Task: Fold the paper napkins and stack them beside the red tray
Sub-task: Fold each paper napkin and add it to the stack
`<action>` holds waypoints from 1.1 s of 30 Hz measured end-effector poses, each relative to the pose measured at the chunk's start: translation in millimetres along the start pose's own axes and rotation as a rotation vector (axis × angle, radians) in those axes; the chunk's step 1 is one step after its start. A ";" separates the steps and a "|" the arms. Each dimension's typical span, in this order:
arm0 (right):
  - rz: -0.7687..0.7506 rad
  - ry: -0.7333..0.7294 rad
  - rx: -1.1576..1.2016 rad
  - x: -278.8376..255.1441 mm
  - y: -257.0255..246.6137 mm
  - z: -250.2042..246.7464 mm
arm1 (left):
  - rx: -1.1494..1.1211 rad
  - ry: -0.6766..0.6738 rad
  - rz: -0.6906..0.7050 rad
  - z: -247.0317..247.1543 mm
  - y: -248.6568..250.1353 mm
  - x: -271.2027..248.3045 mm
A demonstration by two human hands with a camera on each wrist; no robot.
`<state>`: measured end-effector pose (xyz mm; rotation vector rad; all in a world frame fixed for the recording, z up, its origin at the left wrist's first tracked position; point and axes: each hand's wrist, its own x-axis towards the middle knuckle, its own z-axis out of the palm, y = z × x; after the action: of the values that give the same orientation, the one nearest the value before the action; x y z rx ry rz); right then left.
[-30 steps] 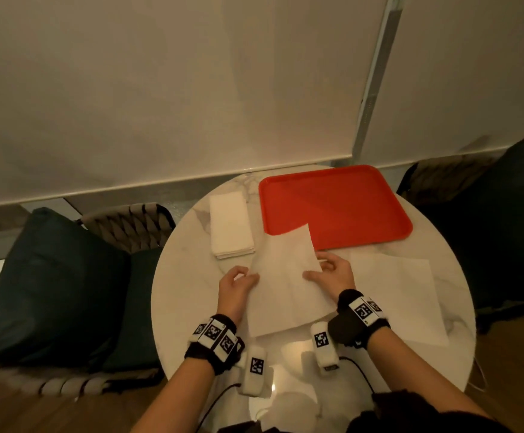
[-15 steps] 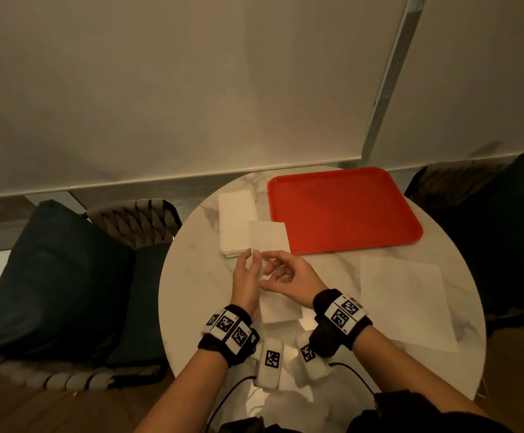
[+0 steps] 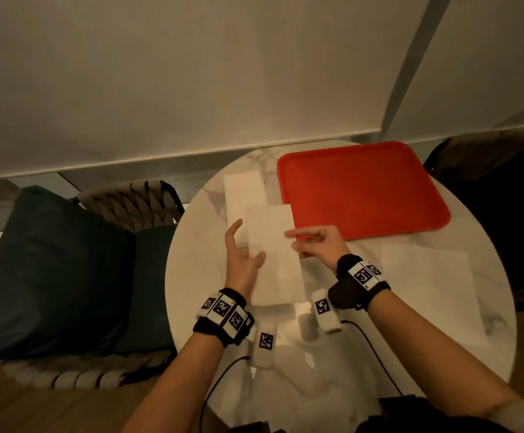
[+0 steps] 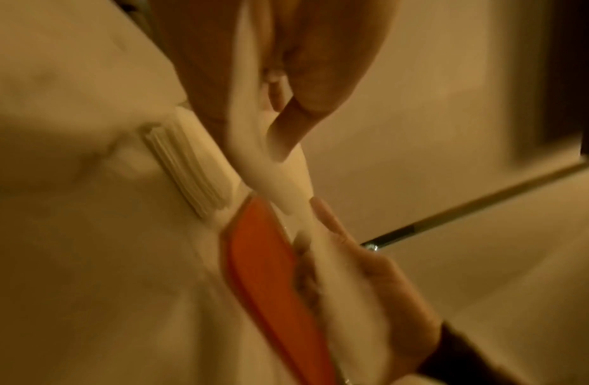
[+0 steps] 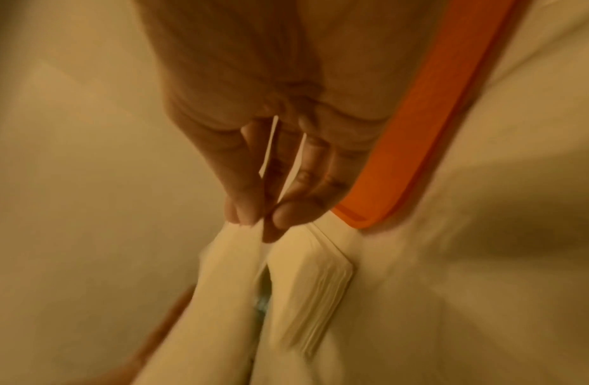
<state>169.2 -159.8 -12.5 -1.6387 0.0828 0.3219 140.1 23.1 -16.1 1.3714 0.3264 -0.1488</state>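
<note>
I'm working over the round marble table [image 3: 363, 354], and the biggest change is in the sheet itself: a second ago it was a wide, open paper napkin slanting up off the table; now it is a narrow folded napkin [image 3: 274, 254], a long strip running from 12 to 6 o'clock in front of me. I read the fold as done, with only the placing left.

The red tray [image 3: 360, 189] sits at about 1 o'clock, nothing on it. The stack of folded napkins [image 3: 243, 195] lies just beside the tray's left edge at 12 o'clock, and the far end of my strip already overlaps the stack's near corner. An unfolded napkin [image 3: 432, 292] waits flat at 3 o'clock, well apart from the stack, so at least one more is to come.

My left hand [image 3: 243, 260] has its fingers fairly straight along the strip's left edge, thumb over the paper; the left wrist view shows paper between thumb and fingers, a light grip. My right hand [image 3: 316, 245] pinches the right edge between thumb and fingertips, plain in the right wrist view.

For room: the tray's rim runs close along the right side of the strip, so I'd judge the slide toward 12 needs keeping left of it. The table edge at 9 o'clock is near the stack.
</note>
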 end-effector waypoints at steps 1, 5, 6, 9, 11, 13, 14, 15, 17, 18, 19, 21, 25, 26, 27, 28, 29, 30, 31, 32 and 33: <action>0.008 0.007 -0.010 10.4 -0.2 1.7 | 0.046 -0.009 0.026 -4.5 0.1 9.3; -0.035 0.012 -0.089 59.4 -8.2 9.6 | 0.400 0.001 0.222 -21.9 6.7 61.7; -0.058 0.009 -0.094 72.8 -12.2 12.0 | 0.458 0.016 0.260 -24.9 10.7 75.0; -0.135 0.006 -0.075 111.1 -25.6 19.0 | 0.512 0.062 0.339 -32.3 23.9 112.8; -0.167 0.011 -0.072 134.6 -30.9 24.4 | 0.518 0.079 0.360 -37.2 28.0 135.1; -0.168 0.024 -0.090 156.3 -30.3 29.2 | 0.523 0.100 0.336 -41.0 26.5 153.9; -0.160 0.029 -0.119 167.4 -26.9 30.9 | 0.535 0.109 0.319 -43.0 24.5 161.9; -0.149 0.031 -0.163 178.1 -22.8 32.4 | 0.556 0.112 0.305 -45.3 21.8 169.6; -0.112 0.024 -0.285 195.3 -11.2 35.3 | 0.629 0.102 0.275 -49.3 16.1 180.6; -0.088 0.015 -0.344 200.9 -5.7 36.7 | 0.674 0.094 0.260 -51.2 12.9 184.2; -0.063 0.002 -0.395 205.0 0.1 38.6 | 0.717 0.087 0.236 -53.2 8.0 187.2; -0.033 -0.022 -0.472 208.0 10.2 42.6 | 0.776 0.084 0.182 -55.2 -1.1 188.8; -0.056 -0.017 -0.529 205.2 18.6 46.7 | 0.853 0.114 0.121 -55.0 -8.3 185.9; -0.059 -0.021 -0.551 203.3 18.1 46.7 | 0.869 0.119 0.106 -54.7 -7.4 185.0; -0.059 -0.029 -0.577 199.8 16.8 46.0 | 0.889 0.123 0.087 -54.9 -6.4 184.4; -0.062 -0.035 -0.599 194.7 14.6 44.4 | 0.919 0.124 0.074 -54.8 -5.0 183.7; -0.070 -0.033 -0.606 187.5 12.6 41.0 | 0.959 0.125 0.071 -53.9 -3.5 182.6; -0.080 -0.018 -0.596 177.6 10.7 34.9 | 1.004 0.127 0.080 -51.5 -1.6 180.0; -0.087 0.010 -0.580 165.3 9.8 26.5 | 1.044 0.137 0.098 -47.9 -0.1 176.3; -0.088 0.050 -0.566 150.9 10.1 15.8 | 1.071 0.153 0.125 -42.5 1.3 170.8; -0.080 0.101 -0.558 134.8 13.4 2.1 | 1.082 0.175 0.165 -35.7 1.8 163.4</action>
<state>294.5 -140.4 -60.2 -2.2058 0.0014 0.2095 290.1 72.2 -71.5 2.4846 0.2793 -0.0609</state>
